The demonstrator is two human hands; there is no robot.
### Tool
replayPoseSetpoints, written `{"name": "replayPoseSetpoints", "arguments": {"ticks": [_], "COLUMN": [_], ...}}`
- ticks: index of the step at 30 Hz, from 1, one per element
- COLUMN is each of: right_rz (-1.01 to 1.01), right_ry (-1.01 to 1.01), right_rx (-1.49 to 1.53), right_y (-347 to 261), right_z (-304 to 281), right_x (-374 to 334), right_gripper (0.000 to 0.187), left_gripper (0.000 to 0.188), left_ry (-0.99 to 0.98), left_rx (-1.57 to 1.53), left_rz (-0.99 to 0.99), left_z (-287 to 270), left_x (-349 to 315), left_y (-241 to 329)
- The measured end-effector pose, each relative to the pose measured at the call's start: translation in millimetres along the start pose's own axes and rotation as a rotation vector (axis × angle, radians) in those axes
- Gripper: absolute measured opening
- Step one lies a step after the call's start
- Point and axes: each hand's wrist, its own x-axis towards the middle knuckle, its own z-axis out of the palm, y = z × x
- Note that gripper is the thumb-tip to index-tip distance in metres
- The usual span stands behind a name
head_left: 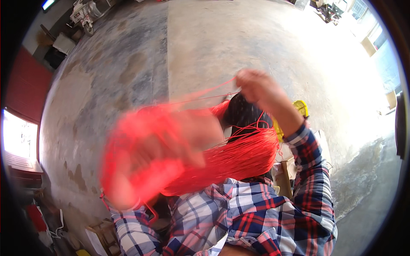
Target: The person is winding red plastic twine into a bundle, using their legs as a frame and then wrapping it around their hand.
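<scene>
Pinched shut, the right hand [255, 85] is raised and has a few red strands pulled up from the red cord bundle [230, 158], which hangs below it against a dark spool [243, 115]. Left hand [141, 170] is a blur buried in the cords, so can't tell its grip. Concrete floor [213, 42] underneath.

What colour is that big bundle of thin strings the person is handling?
The bundle of thin strings is bright red, almost neon; the head view shows it best.
</scene>
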Motion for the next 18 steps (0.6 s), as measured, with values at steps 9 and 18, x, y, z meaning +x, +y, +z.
{"name": "replayPoseSetpoints", "arguments": {"ticks": [9, 18], "right_rz": [-0.071, -0.008], "right_ry": [-0.607, -0.776], "right_rx": [0.12, -0.076], "right_y": [-18, 9], "right_z": [80, 126], "right_x": [13, 30], "right_gripper": [0.035, 0.036], "left_gripper": [0.07, 0.057], "left_ry": [-0.282, 0.709], "left_rx": [0.337, 1.127], "left_rz": [-0.493, -0.282], "left_z": [6, -67], "left_x": [-22, -56], "left_y": [21, 7]}}
